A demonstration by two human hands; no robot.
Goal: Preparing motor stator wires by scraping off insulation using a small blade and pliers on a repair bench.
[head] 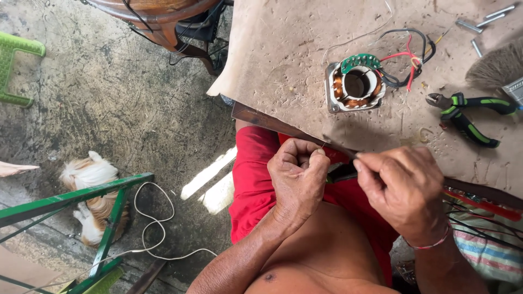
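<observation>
A thin wire (323,145), barely visible, pokes up from the left hand (297,177), which is curled tight into a fist pinching it, just below the table's near edge. At three o'clock from that fist, the right hand (403,188) is closed narrowly on a slim dark tool (340,148) whose tip points toward the wire. At twelve o'clock on the brown table (272,60) sits a motor stator (355,86): a grey square frame holding copper windings and a green board, with red and black leads looping off it. At two o'clock lie green-handled pliers (468,115).
</observation>
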